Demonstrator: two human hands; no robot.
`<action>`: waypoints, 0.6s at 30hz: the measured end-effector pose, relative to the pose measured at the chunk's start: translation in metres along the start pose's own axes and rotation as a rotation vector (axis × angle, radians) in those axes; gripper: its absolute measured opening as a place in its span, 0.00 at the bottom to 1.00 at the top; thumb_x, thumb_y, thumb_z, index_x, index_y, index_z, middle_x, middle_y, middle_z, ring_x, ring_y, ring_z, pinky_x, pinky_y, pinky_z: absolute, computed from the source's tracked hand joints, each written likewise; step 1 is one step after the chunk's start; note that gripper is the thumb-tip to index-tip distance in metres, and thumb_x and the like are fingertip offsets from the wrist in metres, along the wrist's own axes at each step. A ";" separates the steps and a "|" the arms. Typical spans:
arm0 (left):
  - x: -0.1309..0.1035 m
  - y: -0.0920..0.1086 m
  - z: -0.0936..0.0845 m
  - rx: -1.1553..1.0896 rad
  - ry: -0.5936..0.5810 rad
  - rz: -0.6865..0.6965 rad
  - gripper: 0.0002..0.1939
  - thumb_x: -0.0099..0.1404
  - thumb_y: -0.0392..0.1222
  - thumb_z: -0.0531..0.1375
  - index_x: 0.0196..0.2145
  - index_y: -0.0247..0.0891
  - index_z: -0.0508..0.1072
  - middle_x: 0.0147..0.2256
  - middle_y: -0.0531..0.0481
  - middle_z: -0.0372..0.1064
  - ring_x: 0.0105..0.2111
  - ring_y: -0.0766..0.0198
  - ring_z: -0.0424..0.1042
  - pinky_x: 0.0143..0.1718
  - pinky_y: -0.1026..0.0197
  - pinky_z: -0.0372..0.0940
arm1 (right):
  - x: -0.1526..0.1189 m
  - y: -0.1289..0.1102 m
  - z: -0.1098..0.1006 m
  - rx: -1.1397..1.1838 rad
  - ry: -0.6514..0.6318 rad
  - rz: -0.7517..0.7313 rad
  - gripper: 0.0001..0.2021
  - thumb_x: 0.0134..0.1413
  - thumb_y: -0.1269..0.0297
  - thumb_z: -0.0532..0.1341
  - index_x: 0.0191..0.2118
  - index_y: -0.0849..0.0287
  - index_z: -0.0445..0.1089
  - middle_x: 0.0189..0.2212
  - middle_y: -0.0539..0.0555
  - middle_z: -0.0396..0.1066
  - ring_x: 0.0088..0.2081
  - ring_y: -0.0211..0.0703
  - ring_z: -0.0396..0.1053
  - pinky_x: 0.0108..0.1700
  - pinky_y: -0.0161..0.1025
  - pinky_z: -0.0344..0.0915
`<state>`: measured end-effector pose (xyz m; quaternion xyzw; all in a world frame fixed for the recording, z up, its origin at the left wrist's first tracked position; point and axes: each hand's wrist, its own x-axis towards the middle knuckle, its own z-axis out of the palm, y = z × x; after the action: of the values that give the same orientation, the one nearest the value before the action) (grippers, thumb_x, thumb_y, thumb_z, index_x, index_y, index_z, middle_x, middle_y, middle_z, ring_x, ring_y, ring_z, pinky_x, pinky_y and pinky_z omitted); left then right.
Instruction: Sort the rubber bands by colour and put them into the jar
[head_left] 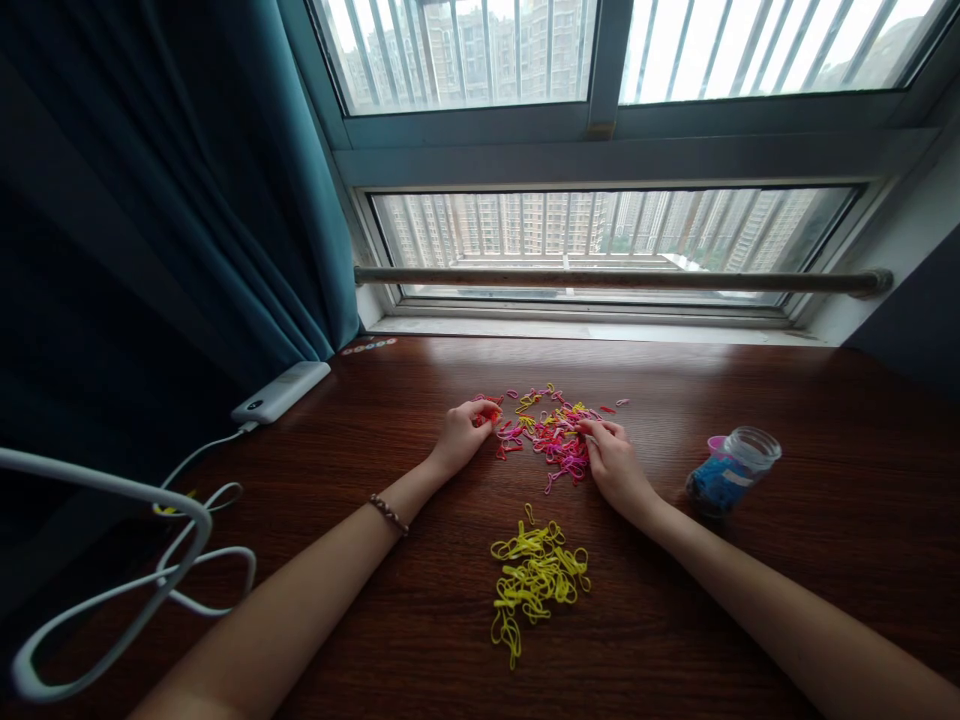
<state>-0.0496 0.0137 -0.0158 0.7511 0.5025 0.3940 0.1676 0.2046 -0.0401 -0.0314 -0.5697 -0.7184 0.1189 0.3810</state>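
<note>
A mixed pile of small pink, red and yellow loops, which look like rubber bands, lies on the dark wooden table. My left hand is at the pile's left edge, thumb and fingers pinched on red rubber bands. At the right edge, my right hand has its fingertips closed down among the bands; what is between them is hidden. Nearer to me, between my forearms, lies a separate heap of yellow rubber bands. To the right of my right hand, a clear plastic jar leans over with blue contents.
A pink round lid or ring shows beside the jar. On the left, a white power strip lies by the blue curtain, and a looped white cable hangs in front. A metal rail crosses the window behind the table.
</note>
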 end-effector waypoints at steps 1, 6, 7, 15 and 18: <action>0.000 0.000 0.000 -0.010 -0.002 -0.002 0.09 0.56 0.42 0.58 0.35 0.38 0.73 0.33 0.49 0.72 0.32 0.64 0.70 0.35 0.64 0.64 | 0.000 0.001 0.001 -0.015 0.001 0.003 0.15 0.55 0.69 0.49 0.46 0.58 0.66 0.41 0.59 0.68 0.48 0.49 0.58 0.49 0.47 0.57; 0.000 0.001 0.000 -0.056 0.030 -0.034 0.13 0.54 0.43 0.59 0.38 0.38 0.71 0.31 0.49 0.71 0.31 0.65 0.70 0.34 0.63 0.65 | 0.000 -0.001 -0.003 -0.030 -0.002 -0.001 0.13 0.54 0.69 0.50 0.42 0.57 0.69 0.39 0.56 0.70 0.48 0.49 0.58 0.49 0.48 0.56; 0.000 0.001 0.000 -0.060 0.043 -0.040 0.12 0.54 0.43 0.60 0.37 0.37 0.70 0.31 0.49 0.71 0.31 0.64 0.70 0.34 0.63 0.65 | -0.001 -0.002 -0.004 -0.036 -0.008 -0.005 0.12 0.54 0.69 0.50 0.40 0.57 0.69 0.39 0.55 0.70 0.48 0.50 0.57 0.49 0.48 0.55; 0.000 0.002 -0.002 0.003 0.036 -0.006 0.06 0.53 0.42 0.60 0.29 0.37 0.71 0.31 0.49 0.70 0.34 0.63 0.69 0.37 0.62 0.64 | -0.003 -0.007 -0.006 -0.103 -0.050 -0.062 0.12 0.54 0.69 0.52 0.38 0.54 0.72 0.42 0.50 0.71 0.49 0.51 0.55 0.50 0.50 0.52; 0.000 0.005 -0.004 0.028 0.024 0.025 0.05 0.54 0.39 0.59 0.30 0.38 0.73 0.32 0.49 0.69 0.36 0.62 0.68 0.37 0.62 0.64 | -0.003 -0.007 -0.006 -0.108 -0.043 -0.075 0.13 0.53 0.70 0.52 0.38 0.54 0.72 0.42 0.52 0.71 0.48 0.52 0.56 0.49 0.51 0.52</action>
<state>-0.0492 0.0109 -0.0103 0.7548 0.5005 0.3982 0.1460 0.2038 -0.0462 -0.0247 -0.5595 -0.7525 0.0778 0.3384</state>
